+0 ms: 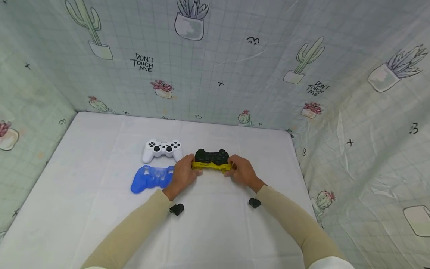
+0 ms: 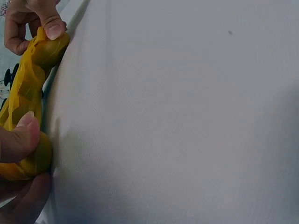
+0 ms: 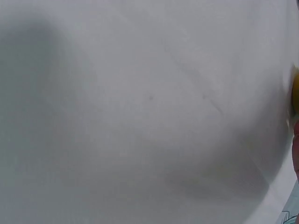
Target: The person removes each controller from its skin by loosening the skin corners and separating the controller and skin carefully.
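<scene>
Between my hands is a black game controller (image 1: 211,157) with a yellow silicone sleeve (image 1: 209,165) over its near side and handles. My left hand (image 1: 184,172) grips the sleeved left handle, thumb on the yellow skin in the left wrist view. At the other end my right hand (image 1: 242,170) pinches the sleeve over the right handle. Yellow material (image 2: 29,88) covers both handles there, while dark thumbsticks (image 2: 10,75) poke out past its edge. Only a sliver of the yellow sleeve (image 3: 295,93) and a finger show in the right wrist view.
A white controller (image 1: 162,149) lies left of my hands on the white table (image 1: 100,194). Nearer lies a blue silicone sleeve (image 1: 151,178), partly behind my left hand. Dark wrist devices (image 1: 177,209) sit under both forearms. Patterned cloth (image 1: 215,63) stands behind and beside the table.
</scene>
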`<state>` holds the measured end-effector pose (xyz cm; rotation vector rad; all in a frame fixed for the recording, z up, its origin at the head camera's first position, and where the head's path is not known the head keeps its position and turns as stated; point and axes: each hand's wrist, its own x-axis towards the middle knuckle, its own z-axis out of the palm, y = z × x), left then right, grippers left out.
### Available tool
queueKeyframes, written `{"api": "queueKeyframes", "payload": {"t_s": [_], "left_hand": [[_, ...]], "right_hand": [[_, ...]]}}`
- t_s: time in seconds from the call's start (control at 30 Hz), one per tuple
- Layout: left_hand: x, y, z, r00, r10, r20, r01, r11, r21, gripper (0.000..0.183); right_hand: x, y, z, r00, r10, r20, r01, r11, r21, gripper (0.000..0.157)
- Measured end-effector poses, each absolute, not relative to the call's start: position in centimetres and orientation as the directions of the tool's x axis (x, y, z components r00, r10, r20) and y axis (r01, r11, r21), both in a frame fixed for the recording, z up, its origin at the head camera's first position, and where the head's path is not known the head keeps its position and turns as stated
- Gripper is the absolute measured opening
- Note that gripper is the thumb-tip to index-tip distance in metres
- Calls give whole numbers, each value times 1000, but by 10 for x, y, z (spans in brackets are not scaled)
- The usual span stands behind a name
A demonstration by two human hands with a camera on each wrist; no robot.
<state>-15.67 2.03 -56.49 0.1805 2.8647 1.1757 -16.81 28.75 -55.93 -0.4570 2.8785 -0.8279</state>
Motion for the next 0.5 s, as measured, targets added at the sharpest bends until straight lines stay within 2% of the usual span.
{"api": "queueKeyframes", "payload": {"t_s": [0.13,0.3,0.4,0.5], "left_hand": [[-158,19,-563,-987,157,21,130,728,673,35],[-159,17,-564,-973,229,37,201,755,624,34],[-160,16,-564,-967,250,37,221,763,608,37],[-162,17,-563,-976,219,17,180,753,632,40]], "right_hand": [[-167,287,-559,-942,-334,36,-304,801,-515,32],[-162,287,-565,-933,-352,78,-341,792,-506,33],[-161,287,-565,-933,-354,68,-337,788,-515,37],[-163,286,-562,-940,-340,25,-304,800,-517,37]]}}
